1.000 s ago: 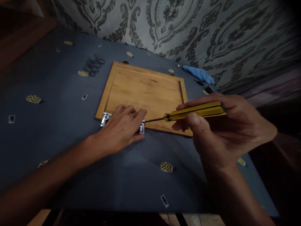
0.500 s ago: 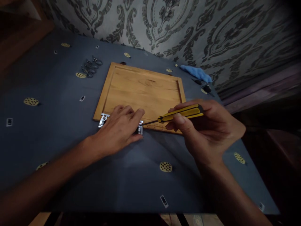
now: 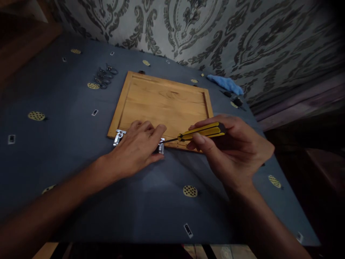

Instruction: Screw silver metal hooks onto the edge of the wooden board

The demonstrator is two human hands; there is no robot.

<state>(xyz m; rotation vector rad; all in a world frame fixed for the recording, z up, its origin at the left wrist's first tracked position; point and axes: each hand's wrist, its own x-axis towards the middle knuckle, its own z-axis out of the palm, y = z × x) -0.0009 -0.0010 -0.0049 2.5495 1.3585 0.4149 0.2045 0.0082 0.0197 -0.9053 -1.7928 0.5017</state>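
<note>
A wooden cabinet door point(image 3: 167, 104) with a raised border lies flat on the table. Along its near edge sit two metal hinges, the left hinge point(image 3: 119, 137) and the right hinge point(image 3: 161, 146). My left hand point(image 3: 137, 147) rests over that edge, its fingers on the wood and its thumb below the right hinge, steadying it. A yellow-and-black screwdriver point(image 3: 203, 131) is gripped in my right hand point(image 3: 234, 151), between thumb and fingers. Its thin shaft points left, with the tip at the right hinge. Whatever the tip touches is too small to make out.
Several dark metal pieces with loops point(image 3: 105, 76) lie at the back left of the patterned blue tablecloth point(image 3: 113, 212). Toward the back right are a blue cloth point(image 3: 226, 84) and a black tool-like object point(image 3: 234, 99). A patterned wall point(image 3: 183, 32) stands behind the table.
My right hand and the screwdriver handle have shifted slightly left and the handle has tilted a little. The tip stays at the right hinge. My left hand keeps its place.
</note>
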